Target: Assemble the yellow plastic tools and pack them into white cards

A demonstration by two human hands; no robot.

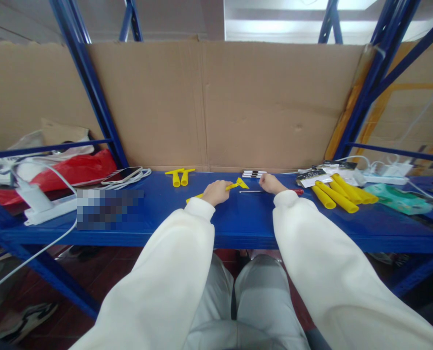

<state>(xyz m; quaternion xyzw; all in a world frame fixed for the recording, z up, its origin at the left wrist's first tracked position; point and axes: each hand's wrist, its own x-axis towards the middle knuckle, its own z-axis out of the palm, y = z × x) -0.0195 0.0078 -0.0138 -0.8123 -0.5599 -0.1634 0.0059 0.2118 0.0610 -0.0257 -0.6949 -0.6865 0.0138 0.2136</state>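
My left hand (216,193) is wrapped round the handle of a yellow scraper-like tool (241,183). Its wide flat head points right and its handle end sticks out on the left. Closed fingers show on my right hand (270,184), just right of that head; whatever they hold, if anything, is hidden. Under the right wrist a screwdriver (251,191) lies on the blue bench, its red handle partly covered by the sleeve. Right behind this hand is a small stack of white, dark-striped pieces (252,173), too small to name.
Two yellow T-shaped tools (180,177) lie at the back left. Several yellow tubes (336,196), black-and-white packets (314,178) and a green plastic package (398,198) are at right. A power strip (52,210) and phone (123,175) lie left. Cardboard (252,107) closes the back.
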